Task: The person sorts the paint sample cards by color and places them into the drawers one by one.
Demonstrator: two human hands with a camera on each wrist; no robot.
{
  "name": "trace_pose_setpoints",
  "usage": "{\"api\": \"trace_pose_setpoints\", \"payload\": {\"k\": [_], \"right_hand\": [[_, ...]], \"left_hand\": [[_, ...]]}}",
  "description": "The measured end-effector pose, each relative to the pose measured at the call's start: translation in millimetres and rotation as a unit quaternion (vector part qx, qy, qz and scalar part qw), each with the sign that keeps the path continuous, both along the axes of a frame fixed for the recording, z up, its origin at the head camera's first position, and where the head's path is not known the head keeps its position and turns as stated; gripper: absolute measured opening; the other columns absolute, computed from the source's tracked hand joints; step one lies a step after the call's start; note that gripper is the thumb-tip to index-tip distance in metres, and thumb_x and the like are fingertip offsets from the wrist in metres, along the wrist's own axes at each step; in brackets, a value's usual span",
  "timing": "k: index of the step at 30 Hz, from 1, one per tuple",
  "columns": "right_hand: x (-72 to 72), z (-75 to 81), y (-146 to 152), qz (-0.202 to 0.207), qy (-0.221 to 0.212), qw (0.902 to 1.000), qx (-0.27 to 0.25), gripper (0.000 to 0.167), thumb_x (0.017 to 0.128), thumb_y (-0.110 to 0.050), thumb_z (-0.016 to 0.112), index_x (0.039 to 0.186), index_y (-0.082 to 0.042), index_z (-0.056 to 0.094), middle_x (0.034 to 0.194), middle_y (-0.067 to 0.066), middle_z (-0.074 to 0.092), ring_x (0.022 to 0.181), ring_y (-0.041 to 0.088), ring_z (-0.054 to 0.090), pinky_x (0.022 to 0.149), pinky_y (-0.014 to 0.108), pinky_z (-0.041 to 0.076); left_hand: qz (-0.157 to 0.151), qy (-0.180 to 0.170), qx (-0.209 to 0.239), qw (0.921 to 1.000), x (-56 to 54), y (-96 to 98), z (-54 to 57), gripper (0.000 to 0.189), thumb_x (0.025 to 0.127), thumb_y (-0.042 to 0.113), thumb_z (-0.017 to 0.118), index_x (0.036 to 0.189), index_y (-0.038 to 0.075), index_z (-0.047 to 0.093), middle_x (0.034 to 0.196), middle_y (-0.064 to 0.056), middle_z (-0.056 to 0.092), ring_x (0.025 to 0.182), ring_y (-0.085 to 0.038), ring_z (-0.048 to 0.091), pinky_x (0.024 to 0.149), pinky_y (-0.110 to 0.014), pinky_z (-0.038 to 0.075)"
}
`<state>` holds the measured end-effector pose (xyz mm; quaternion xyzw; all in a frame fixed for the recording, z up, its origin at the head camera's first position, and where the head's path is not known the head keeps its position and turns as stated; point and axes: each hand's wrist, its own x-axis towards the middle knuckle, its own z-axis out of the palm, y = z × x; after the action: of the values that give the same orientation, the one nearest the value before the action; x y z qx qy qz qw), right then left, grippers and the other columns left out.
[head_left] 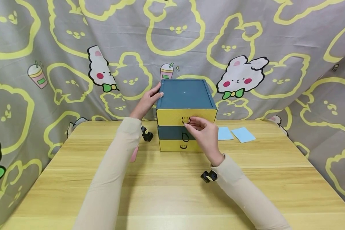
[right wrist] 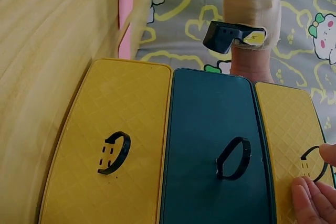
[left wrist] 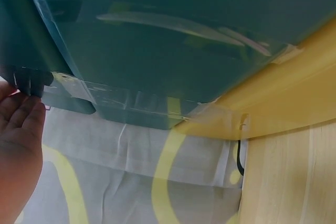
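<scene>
A three-drawer storage box [head_left: 185,92] stands on the table with a dark teal top. Its top drawer [head_left: 168,117] and bottom drawer [head_left: 172,146] have yellow fronts; the middle drawer [head_left: 172,133] is teal. Each front carries a black loop handle, and all three look closed. With thumb and fingers my right hand [head_left: 205,134] pinches the top drawer's handle [right wrist: 312,151]. My left hand [head_left: 148,100] rests against the box's left side, its thumb on the top edge. In the left wrist view, the fingers of that hand [left wrist: 21,140] touch the teal side wall.
Two light blue cards [head_left: 243,134] lie on the table [head_left: 166,191] to the right of the box. Pink cards [head_left: 134,154] lie to its left, partly behind my left sleeve. A patterned grey curtain [head_left: 126,38] hangs close behind the box.
</scene>
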<state>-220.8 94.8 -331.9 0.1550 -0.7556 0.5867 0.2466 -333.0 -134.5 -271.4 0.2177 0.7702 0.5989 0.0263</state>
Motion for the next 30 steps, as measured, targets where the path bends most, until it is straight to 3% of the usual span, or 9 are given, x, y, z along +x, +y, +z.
{"api": "trace_pose_setpoints", "payload": {"k": [5, 10, 17, 24, 30], "right_hand": [[4.7, -5.0, 1.9, 0.004, -0.006, 1.0000, -0.005, 0.035, 0.079, -0.016, 0.077, 0.109, 0.000, 0.069, 0.097, 0.013, 0.071, 0.084, 0.020, 0.069, 0.074, 0.022, 0.054], [13.2, -22.2, 5.2, 0.005, -0.015, 0.9998, 0.015, 0.037, 0.079, -0.018, 0.076, 0.110, 0.000, 0.069, 0.099, 0.014, 0.070, 0.088, 0.023, 0.068, 0.076, 0.026, 0.055], [10.2, -45.7, 4.6, 0.017, -0.071, 0.9966, 0.039, 0.042, 0.078, -0.022, 0.077, 0.113, 0.000, 0.067, 0.103, 0.016, 0.069, 0.092, 0.024, 0.067, 0.080, 0.032, 0.054], [5.8, -50.6, -0.9, 0.007, -0.090, 0.9940, 0.061, 0.039, 0.078, -0.021, 0.078, 0.109, 0.000, 0.069, 0.099, 0.013, 0.070, 0.086, 0.021, 0.068, 0.074, 0.026, 0.055], [5.6, -51.5, -1.8, 0.020, -0.099, 0.9943, 0.034, 0.034, 0.078, -0.015, 0.078, 0.106, 0.002, 0.069, 0.094, 0.015, 0.071, 0.082, 0.023, 0.068, 0.070, 0.025, 0.055]], "left_hand": [[-0.001, -0.001, 0.004, 1.0000, 0.3, -0.3, -0.6, 0.065, 0.098, 0.026, 0.048, 0.152, 0.010, 0.014, 0.159, -0.001, 0.007, 0.144, -0.014, 0.010, 0.115, -0.035, 0.018], [-0.001, 0.002, 0.009, 1.0000, -1.0, -2.1, -2.3, 0.066, 0.098, 0.027, 0.049, 0.152, 0.010, 0.015, 0.159, -0.001, 0.008, 0.144, -0.015, 0.010, 0.115, -0.035, 0.018], [0.001, 0.003, 0.008, 1.0000, -2.0, -3.2, -2.0, 0.065, 0.098, 0.026, 0.048, 0.151, 0.010, 0.016, 0.159, -0.001, 0.009, 0.144, -0.015, 0.011, 0.115, -0.035, 0.018], [0.000, 0.001, 0.010, 1.0000, 0.0, -2.0, -1.5, 0.065, 0.098, 0.027, 0.049, 0.152, 0.010, 0.016, 0.159, 0.000, 0.009, 0.144, -0.015, 0.010, 0.115, -0.033, 0.018], [-0.005, 0.002, 0.010, 0.9999, -0.1, -0.8, -1.5, 0.065, 0.098, 0.025, 0.047, 0.152, 0.009, 0.014, 0.159, -0.001, 0.008, 0.144, -0.014, 0.010, 0.115, -0.034, 0.017]]}}
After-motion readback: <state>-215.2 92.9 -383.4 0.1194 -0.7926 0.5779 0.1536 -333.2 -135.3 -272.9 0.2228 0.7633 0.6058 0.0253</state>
